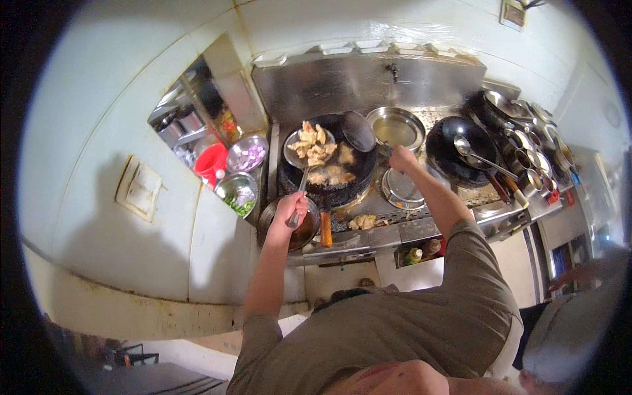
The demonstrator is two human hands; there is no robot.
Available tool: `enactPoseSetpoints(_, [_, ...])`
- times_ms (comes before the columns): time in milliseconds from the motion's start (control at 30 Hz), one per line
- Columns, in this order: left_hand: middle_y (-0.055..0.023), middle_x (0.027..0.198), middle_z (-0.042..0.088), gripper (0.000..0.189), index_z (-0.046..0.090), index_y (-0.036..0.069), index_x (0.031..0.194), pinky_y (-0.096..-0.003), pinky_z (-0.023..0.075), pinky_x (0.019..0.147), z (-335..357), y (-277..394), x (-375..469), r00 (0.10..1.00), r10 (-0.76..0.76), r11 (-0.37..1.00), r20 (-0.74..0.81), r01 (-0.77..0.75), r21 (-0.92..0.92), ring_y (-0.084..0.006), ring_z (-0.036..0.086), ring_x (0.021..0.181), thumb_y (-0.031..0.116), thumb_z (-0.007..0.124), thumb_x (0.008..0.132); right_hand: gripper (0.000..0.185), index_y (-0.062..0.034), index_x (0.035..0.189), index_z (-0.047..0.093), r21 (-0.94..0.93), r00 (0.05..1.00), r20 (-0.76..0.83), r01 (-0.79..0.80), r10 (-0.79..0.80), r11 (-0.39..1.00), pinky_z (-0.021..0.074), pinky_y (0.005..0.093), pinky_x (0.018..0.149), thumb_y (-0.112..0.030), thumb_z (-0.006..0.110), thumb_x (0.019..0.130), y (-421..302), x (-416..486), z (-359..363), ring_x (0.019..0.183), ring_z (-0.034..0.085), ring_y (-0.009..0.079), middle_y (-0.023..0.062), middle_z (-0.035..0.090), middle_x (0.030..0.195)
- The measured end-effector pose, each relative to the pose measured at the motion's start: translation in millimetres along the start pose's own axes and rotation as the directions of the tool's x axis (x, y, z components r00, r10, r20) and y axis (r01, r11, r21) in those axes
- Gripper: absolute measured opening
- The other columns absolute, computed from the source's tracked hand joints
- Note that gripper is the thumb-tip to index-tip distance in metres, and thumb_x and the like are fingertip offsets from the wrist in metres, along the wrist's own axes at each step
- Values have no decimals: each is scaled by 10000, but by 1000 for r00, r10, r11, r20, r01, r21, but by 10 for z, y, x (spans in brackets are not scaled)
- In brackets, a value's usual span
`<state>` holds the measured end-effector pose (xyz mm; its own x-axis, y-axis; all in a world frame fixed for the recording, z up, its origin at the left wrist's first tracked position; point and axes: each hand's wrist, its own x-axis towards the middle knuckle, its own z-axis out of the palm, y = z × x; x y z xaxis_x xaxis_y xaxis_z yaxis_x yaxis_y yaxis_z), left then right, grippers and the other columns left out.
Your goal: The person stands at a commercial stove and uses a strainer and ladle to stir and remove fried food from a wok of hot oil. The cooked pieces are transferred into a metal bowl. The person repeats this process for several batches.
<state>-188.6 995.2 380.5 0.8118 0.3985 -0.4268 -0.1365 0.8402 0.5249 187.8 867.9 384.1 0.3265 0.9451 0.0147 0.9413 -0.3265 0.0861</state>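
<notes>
My left hand (291,207) grips the handle of a strainer ladle (291,157), whose bowl is heaped with golden fried pieces (312,143). It is held over the left part of a black wok (368,170). More battered pieces (332,175) lie in bubbling oil in the wok. My right hand (403,159) is closed round the handle of a dark round skimmer (359,131), its head tilted above the wok's far right side. The wok's wooden handle (326,229) points towards me. Beneath my left hand stands a pot (308,229) of brownish liquid, partly covered by the hand.
Right of the wok are a metal basin of liquid (395,129) and a second wok (447,148) with a ladle (476,155). Bowls of chopped purple (251,157) and green vegetables (241,205) stand left. Fried scraps (363,222) lie near the stove's edge. Another person (575,326) is at lower right.
</notes>
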Motion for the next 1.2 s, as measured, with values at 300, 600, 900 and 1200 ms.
enactPoseSetpoints(300, [21, 617, 437, 107, 459, 61, 909, -178, 321, 359, 227, 172, -245, 989, 74, 995, -128, -64, 79, -44, 399, 457, 168, 454, 898, 197, -3, 619, 565, 680, 642, 669, -732, -375, -38, 360, 299, 383, -159, 628, 722, -210, -119, 559, 452, 467, 148, 62, 521, 561])
enactPoseSetpoints(600, [-68, 943, 564, 268, 559, 49, 977, -335, 430, 787, -48, -66, -669, 540, 654, 107, 529, -759, 642, -178, 540, 901, 119, 609, 724, 220, -133, 597, 445, 876, 910, 195, -330, -366, -353, 332, 227, 475, -201, 563, 769, -741, -444, 661, 487, 386, 104, -33, 416, 586])
enactPoseSetpoints(900, [-60, 501, 525, 208, 537, 60, 554, -316, 355, 418, 173, 135, -321, 882, 451, 844, -138, -370, 389, -171, 498, 459, 132, 556, 747, 126, -27, 838, 477, 800, 848, 485, -529, -212, -283, 354, 168, 355, -148, 500, 864, -896, -286, 459, 463, 408, 46, 15, 491, 679])
enactPoseSetpoints(1200, [-84, 486, 534, 229, 544, 27, 567, -335, 343, 394, 39, 119, -221, 887, 429, 857, -169, -342, 385, -189, 490, 425, 120, 510, 774, 279, -7, 936, 554, 995, 892, 92, -63, -443, 80, 384, 240, 558, -264, 494, 846, -576, -299, 675, 617, 462, 122, 41, 544, 798])
